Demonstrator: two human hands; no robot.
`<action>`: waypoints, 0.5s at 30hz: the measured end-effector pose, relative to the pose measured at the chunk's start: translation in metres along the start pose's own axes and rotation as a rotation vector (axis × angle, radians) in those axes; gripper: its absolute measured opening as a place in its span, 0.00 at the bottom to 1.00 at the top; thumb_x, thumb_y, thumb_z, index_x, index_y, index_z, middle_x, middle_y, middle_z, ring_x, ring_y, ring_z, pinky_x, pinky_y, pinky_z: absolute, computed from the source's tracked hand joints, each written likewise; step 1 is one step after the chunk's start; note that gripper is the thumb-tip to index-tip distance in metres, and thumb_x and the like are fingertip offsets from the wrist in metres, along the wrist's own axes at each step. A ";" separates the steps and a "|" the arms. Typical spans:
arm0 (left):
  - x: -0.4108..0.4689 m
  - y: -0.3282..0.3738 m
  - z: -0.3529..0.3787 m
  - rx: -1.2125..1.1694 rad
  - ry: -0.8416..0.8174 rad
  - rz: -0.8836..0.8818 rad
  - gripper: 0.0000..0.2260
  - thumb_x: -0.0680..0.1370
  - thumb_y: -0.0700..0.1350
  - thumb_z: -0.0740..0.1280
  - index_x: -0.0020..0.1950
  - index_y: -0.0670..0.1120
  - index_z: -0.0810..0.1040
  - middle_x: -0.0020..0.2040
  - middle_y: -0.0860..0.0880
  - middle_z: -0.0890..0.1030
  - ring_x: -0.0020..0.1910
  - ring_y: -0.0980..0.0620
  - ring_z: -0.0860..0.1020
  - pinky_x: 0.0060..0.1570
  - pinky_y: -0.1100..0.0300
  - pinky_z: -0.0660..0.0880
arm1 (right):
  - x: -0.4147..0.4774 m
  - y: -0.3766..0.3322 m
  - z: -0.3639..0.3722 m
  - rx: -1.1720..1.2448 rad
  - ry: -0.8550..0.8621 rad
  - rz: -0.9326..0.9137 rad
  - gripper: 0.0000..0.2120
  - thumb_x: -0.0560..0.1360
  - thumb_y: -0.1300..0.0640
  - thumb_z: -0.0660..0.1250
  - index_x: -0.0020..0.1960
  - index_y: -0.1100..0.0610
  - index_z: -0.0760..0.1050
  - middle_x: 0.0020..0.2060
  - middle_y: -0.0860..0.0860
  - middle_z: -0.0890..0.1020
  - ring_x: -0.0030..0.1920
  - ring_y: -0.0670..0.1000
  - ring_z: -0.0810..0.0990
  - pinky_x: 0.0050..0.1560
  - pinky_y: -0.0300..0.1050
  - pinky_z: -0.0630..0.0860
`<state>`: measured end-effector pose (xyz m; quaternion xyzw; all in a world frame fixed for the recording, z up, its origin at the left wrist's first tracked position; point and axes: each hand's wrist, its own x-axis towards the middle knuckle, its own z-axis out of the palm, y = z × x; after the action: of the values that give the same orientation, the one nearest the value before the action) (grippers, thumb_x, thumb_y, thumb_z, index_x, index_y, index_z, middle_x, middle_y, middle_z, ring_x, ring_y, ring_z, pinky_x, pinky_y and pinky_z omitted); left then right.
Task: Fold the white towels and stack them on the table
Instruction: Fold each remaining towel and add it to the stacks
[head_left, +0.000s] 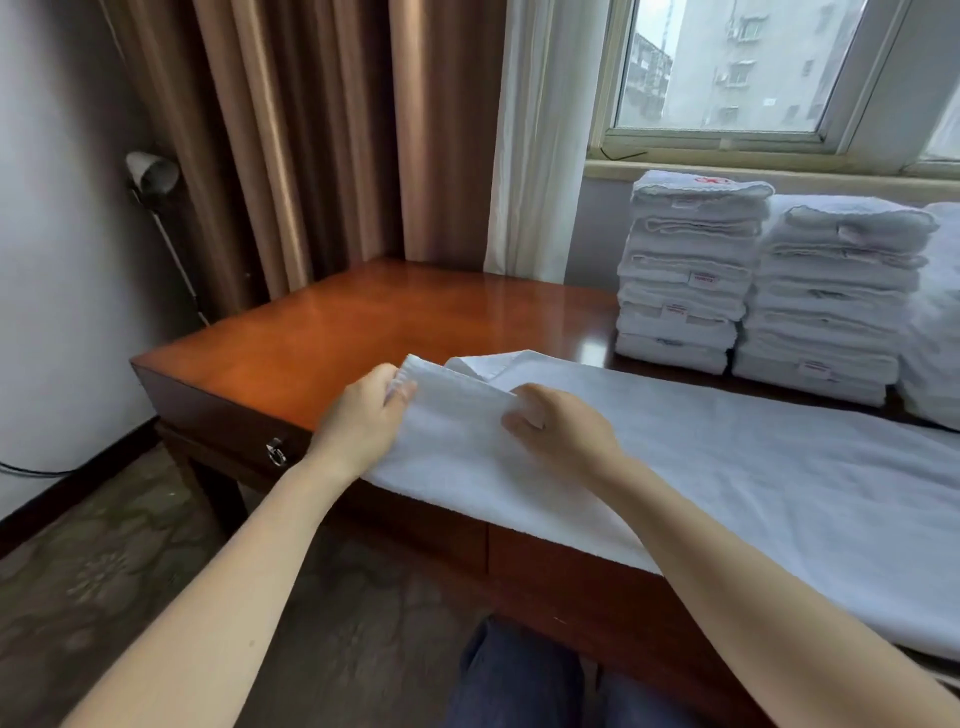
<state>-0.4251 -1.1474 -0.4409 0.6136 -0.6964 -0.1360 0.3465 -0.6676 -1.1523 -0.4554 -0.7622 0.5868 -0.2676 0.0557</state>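
Pinching white towel (727, 467) corner with left hand (363, 418), gripping same lifted end with right hand (563, 434), fingers curled, dead centre. Otherwise spread over table (322, 322) toward 4 o'clock. At 2 o'clock, folded stacks (753, 280).

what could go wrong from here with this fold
1. The spread white terry towel overhangs the front edge of the reddish wooden table. The left hand and right hand grip its end, so a pull may drag it off.
2. The tall stacks of folded white towels stand close behind it, and a wide swing might nudge them.
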 end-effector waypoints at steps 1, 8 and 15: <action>0.004 0.001 0.001 0.043 0.062 -0.042 0.14 0.83 0.53 0.56 0.44 0.47 0.71 0.38 0.48 0.77 0.40 0.43 0.76 0.39 0.47 0.72 | 0.000 0.000 -0.003 -0.009 0.011 0.030 0.12 0.78 0.46 0.61 0.58 0.48 0.77 0.50 0.44 0.82 0.53 0.51 0.79 0.41 0.45 0.69; 0.015 0.020 0.025 0.422 0.173 0.032 0.16 0.82 0.48 0.61 0.71 0.50 0.69 0.65 0.46 0.74 0.61 0.44 0.74 0.59 0.49 0.69 | -0.018 0.028 -0.032 -0.141 -0.036 0.162 0.10 0.77 0.46 0.61 0.56 0.45 0.77 0.42 0.42 0.77 0.47 0.49 0.77 0.37 0.42 0.63; -0.002 0.059 0.069 0.167 -0.144 0.246 0.16 0.83 0.56 0.57 0.67 0.55 0.75 0.68 0.55 0.75 0.68 0.53 0.70 0.64 0.54 0.68 | -0.024 0.043 -0.039 -0.123 0.016 0.150 0.07 0.79 0.58 0.56 0.49 0.53 0.73 0.47 0.49 0.80 0.48 0.56 0.77 0.40 0.47 0.69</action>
<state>-0.5151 -1.1491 -0.4552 0.5389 -0.7982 -0.0778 0.2575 -0.7274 -1.1344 -0.4476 -0.7160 0.6579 -0.2321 0.0239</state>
